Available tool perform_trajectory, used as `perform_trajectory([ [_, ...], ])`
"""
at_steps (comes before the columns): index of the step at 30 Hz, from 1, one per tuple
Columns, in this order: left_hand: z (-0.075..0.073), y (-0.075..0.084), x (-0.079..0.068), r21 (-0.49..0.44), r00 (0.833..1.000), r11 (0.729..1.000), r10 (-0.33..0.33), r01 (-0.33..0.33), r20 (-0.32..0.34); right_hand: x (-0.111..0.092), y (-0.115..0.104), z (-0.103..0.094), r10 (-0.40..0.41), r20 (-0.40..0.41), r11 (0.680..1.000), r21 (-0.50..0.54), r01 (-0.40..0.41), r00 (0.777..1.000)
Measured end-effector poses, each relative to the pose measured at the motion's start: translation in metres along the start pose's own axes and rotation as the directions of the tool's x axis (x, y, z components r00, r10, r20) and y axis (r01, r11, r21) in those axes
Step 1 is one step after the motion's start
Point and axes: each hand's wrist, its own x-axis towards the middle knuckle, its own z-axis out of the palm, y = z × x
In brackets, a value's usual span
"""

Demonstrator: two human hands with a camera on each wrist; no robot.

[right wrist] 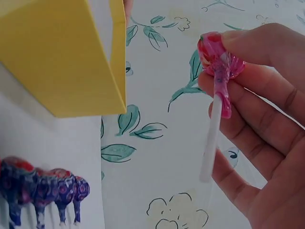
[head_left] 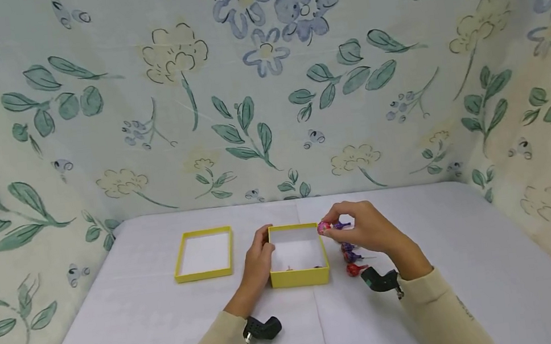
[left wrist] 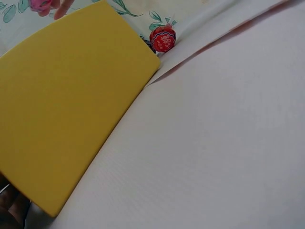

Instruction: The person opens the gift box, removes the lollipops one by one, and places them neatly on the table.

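Note:
A pink-wrapped lollipop (right wrist: 217, 71) with a white stick is pinched by its head between the thumb and fingers of my right hand (head_left: 365, 227). In the head view it is held up beside the right rim of a yellow open box (head_left: 300, 277). My left hand (head_left: 257, 260) grips that box by its left wall, thumb at the rim. Small bits of something show low inside the box, mostly hidden by its front wall. To the box's right lie a red lollipop (head_left: 353, 269) and several purple-wrapped lollipops (right wrist: 45, 186) in a row.
A shallow yellow-edged lid (head_left: 205, 275) lies left of the box, its white inside facing up. White cloth (head_left: 119, 329) covers the table, with a crease running front to back. Behind hangs a floral curtain (head_left: 271, 138). Both wrists carry small black cameras (head_left: 264, 328).

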Motion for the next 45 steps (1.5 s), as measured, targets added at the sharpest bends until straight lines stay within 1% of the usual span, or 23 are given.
perform_trajectory([
  [5,0.000,0.000,-0.001,-0.008,1.000,1.000,-0.019,0.019,0.004,-0.014,0.009,-0.011,0.024,-0.011,0.999,-0.041,-0.024,1.000],
  [9,0.000,0.001,-0.001,-0.009,1.000,1.000,-0.024,0.024,0.007,-0.024,0.016,-0.019,0.018,-0.034,0.997,-0.077,-0.020,0.999],
  [13,0.001,0.002,-0.001,-0.007,1.000,1.000,-0.021,0.021,0.006,-0.033,0.020,-0.027,0.016,-0.041,0.996,-0.085,-0.020,0.999],
  [16,0.001,0.002,-0.001,-0.006,1.000,1.000,-0.021,0.021,0.004,-0.040,0.025,-0.029,0.034,-0.033,0.996,-0.077,-0.037,0.999],
  [22,0.000,0.000,-0.002,0.000,0.999,0.999,-0.036,0.036,-0.002,-0.051,0.032,-0.029,0.075,-0.035,0.992,-0.096,-0.078,0.997],
  [27,0.000,-0.001,-0.003,-0.001,1.000,1.000,-0.029,0.029,-0.007,-0.057,0.039,-0.029,0.093,-0.046,0.988,-0.117,-0.098,0.995],
  [31,0.000,-0.001,-0.003,0.003,1.000,1.000,-0.024,0.024,0.005,-0.063,0.044,-0.031,0.110,-0.063,0.982,-0.146,-0.118,0.992],
  [36,-0.001,0.001,-0.002,0.007,1.000,1.000,-0.025,0.025,0.004,-0.066,0.049,-0.035,0.110,-0.071,0.979,-0.163,-0.121,0.991],
  [42,0.000,0.002,-0.001,0.008,1.000,1.000,-0.025,0.025,0.004,-0.067,0.053,-0.041,0.131,-0.052,0.979,-0.153,-0.137,0.990],
  [45,0.001,0.003,-0.002,0.005,0.999,0.999,-0.034,0.034,0.001,-0.068,0.055,-0.042,0.145,-0.036,0.975,-0.164,-0.149,0.989],
])
